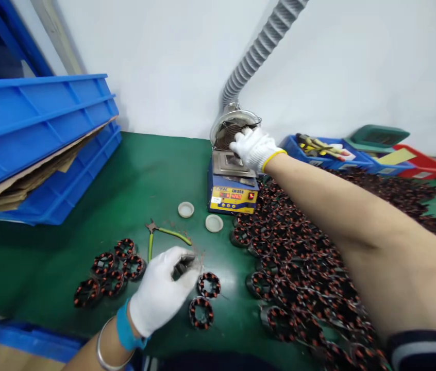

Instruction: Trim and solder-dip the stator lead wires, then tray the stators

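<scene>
My left hand [167,288], in a white glove, curls its fingers round a dark wound motor stator, mostly hidden, with thin copper wire ends near the fingertips. Just right of it lie two ring-shaped stators [209,285] with copper windings. My right hand [254,148], also gloved, is stretched over the blue and yellow solder pot [233,194], close to a dark wire spiral [230,135] under the round hood. Its fingers are closed, and what they hold is hidden. Green-handled cutters [169,234] lie spread beyond my left hand, near two small pale round dishes [214,223].
Several stators [113,282] are grouped at left, and a large mass of them [303,257] covers the right side. Blue crates [44,111] are stacked at left. Small bins [380,162] stand along the wall. A grey ribbed hose [264,49] drops to the hood.
</scene>
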The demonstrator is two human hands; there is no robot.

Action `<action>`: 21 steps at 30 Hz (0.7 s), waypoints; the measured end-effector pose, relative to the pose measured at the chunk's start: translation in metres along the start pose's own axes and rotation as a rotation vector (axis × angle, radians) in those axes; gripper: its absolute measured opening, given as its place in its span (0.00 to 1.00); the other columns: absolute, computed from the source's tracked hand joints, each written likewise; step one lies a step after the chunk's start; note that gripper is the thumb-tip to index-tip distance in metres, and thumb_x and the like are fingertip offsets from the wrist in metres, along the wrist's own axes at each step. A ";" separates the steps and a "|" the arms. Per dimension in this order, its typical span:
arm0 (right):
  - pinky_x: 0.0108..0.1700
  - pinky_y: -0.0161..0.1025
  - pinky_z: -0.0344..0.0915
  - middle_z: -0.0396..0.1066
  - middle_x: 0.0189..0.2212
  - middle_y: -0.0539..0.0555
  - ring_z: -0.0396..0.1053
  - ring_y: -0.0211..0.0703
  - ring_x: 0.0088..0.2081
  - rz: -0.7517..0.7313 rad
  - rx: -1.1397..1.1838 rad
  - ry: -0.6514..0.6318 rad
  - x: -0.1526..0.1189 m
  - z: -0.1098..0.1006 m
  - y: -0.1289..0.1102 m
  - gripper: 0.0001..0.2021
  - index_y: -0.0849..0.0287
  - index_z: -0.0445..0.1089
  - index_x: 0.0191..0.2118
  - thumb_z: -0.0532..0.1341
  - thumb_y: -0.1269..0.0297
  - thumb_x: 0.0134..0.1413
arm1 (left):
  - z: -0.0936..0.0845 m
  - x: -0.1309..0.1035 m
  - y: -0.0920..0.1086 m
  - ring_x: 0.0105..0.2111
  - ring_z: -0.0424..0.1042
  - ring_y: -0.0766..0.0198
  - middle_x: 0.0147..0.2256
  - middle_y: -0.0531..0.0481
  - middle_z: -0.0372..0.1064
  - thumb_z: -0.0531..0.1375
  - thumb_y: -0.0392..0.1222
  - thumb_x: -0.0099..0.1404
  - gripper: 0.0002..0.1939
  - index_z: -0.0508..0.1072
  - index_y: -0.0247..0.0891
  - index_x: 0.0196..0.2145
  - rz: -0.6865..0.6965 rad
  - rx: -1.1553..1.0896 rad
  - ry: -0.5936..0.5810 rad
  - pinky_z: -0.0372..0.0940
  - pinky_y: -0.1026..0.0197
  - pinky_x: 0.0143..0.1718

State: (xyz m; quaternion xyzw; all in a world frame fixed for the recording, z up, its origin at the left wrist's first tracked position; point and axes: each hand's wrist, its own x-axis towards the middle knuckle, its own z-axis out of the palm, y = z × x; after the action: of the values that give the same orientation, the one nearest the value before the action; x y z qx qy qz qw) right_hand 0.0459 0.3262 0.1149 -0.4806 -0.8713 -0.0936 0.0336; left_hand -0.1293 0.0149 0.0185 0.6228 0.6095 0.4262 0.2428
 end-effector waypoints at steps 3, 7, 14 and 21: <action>0.54 0.54 0.58 0.66 0.56 0.74 0.61 0.64 0.61 0.104 -0.015 0.003 -0.002 -0.010 0.012 0.21 0.76 0.71 0.55 0.56 0.68 0.61 | 0.001 -0.002 0.003 0.32 0.76 0.63 0.31 0.53 0.76 0.59 0.40 0.66 0.05 0.75 0.41 0.36 0.030 0.035 -0.014 0.70 0.63 0.35; 0.44 0.52 0.61 0.71 0.47 0.73 0.69 0.66 0.53 0.297 0.042 0.019 0.003 -0.020 0.027 0.37 0.84 0.69 0.51 0.53 0.46 0.57 | 0.002 -0.003 0.005 0.31 0.76 0.63 0.31 0.52 0.76 0.59 0.40 0.67 0.05 0.75 0.40 0.35 0.064 0.064 -0.021 0.70 0.63 0.34; 0.51 0.45 0.64 0.73 0.48 0.75 0.69 0.63 0.57 0.365 0.267 0.028 -0.002 -0.005 0.011 0.30 0.83 0.71 0.44 0.60 0.50 0.56 | 0.003 0.001 -0.004 0.33 0.77 0.61 0.34 0.50 0.78 0.58 0.42 0.66 0.07 0.76 0.41 0.37 0.008 0.067 -0.024 0.71 0.62 0.36; 0.46 0.44 0.63 0.75 0.37 0.63 0.72 0.51 0.49 0.456 0.536 0.137 -0.034 -0.023 0.023 0.31 0.80 0.73 0.43 0.62 0.46 0.54 | 0.001 0.005 -0.004 0.33 0.77 0.61 0.34 0.50 0.78 0.58 0.42 0.67 0.08 0.77 0.40 0.38 0.009 0.077 0.002 0.72 0.60 0.38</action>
State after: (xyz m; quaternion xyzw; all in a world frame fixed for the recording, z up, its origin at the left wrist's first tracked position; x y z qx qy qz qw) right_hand 0.0826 0.3054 0.1358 -0.6295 -0.7309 0.1160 0.2369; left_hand -0.1310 0.0201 0.0163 0.6341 0.6228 0.4042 0.2161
